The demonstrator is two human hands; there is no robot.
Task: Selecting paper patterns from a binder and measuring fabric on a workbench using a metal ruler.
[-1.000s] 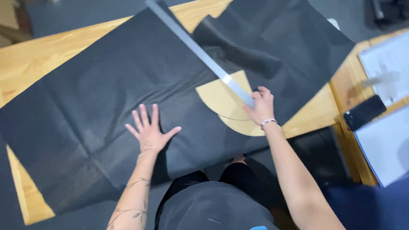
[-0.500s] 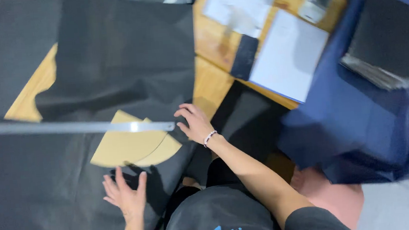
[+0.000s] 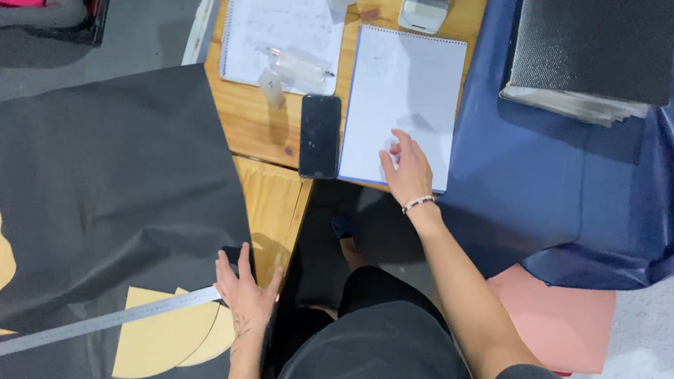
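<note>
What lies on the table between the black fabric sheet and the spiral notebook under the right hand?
In the head view, a strip of bare wooden table, then a black phone lying flat beside the spiral notebook, touched by the right hand.

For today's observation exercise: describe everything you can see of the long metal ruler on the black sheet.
The metal ruler is a long, thin, flat silver-grey strip. It lies nearly level, tilted slightly up to the right, across the black sheet and over the tan curved paper pieces. Its right end meets the left hand.
</note>
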